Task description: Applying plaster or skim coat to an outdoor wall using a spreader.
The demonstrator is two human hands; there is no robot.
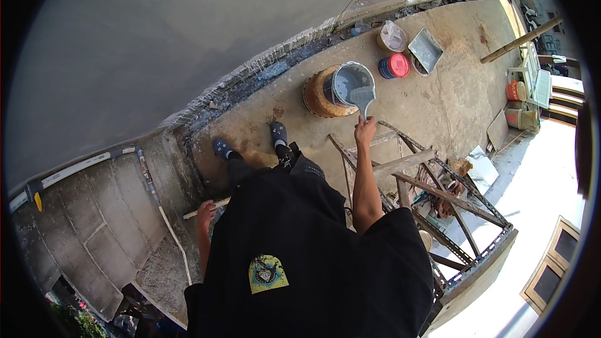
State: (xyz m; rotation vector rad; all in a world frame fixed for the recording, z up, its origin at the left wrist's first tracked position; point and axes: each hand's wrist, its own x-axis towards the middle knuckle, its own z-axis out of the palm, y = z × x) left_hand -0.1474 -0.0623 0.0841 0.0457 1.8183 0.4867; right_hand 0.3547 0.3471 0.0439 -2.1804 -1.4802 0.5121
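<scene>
My right hand [365, 130] is closed around the handle of a wide, grey-coated paintbrush [362, 96]. The brush head rests over the near rim of a bucket [343, 79] of grey paint, which stands on top of a rusty brown drum [317, 94]. Lower on the left, my left hand [205, 214] grips a pale stick [220, 203]; its far end disappears behind my dark shirt. Both my feet are on the concrete floor, left of the drum.
Beyond the drum stand a red-lidded tub [397, 65], a bucket with plastic in it [392, 36] and a grey paint tray [426, 50]. A metal-and-wood scaffold frame [438, 194] rises at my right. A grey wall [169, 37] runs along the left, with a pipe [87, 164] nearby.
</scene>
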